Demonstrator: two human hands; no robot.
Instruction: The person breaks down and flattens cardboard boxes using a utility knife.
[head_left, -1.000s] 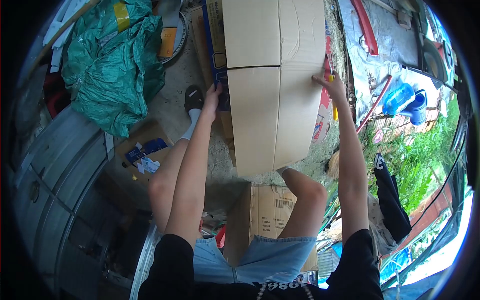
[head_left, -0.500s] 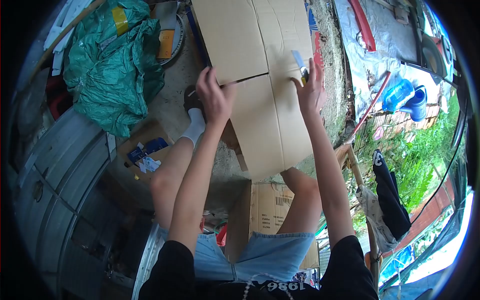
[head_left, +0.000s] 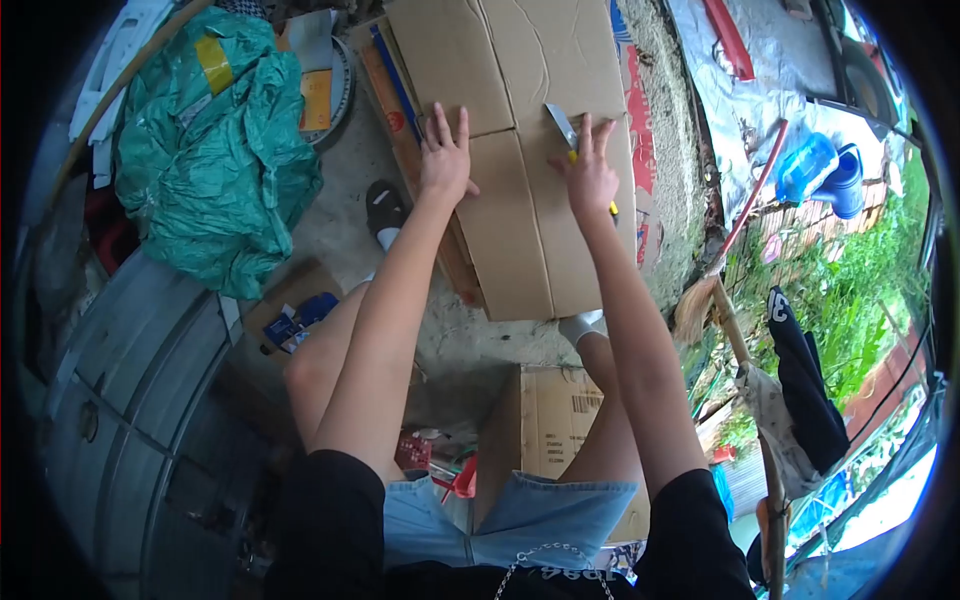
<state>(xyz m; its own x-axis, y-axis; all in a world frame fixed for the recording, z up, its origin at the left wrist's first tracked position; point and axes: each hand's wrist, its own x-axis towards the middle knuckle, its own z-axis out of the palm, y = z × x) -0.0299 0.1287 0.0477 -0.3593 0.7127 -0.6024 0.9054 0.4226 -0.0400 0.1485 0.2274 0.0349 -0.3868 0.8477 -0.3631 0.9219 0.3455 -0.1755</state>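
A large brown cardboard sheet [head_left: 505,235] lies in front of me, with long creases along it and a cut line running from its left edge to the middle. My left hand [head_left: 446,160] rests on the sheet's left edge beside that line, fingers apart and holding nothing. In my right hand [head_left: 592,182] is a box cutter [head_left: 562,124] with a yellow and black handle. Its bare blade points away from me and slightly left, over the right part of the sheet. My palm and fingers hide most of the handle.
More flattened cardboard [head_left: 405,125] lies under the sheet's left side. A crumpled green tarp [head_left: 215,160] is at the far left. Between my legs stands a cardboard box [head_left: 555,415]. On the right are a broom [head_left: 697,308] and a blue watering can [head_left: 842,188].
My left hand has come down onto the cardboard and spread its fingers. My right hand, still with the box cutter, has moved left and lower. The sheet's near end sits farther from me.
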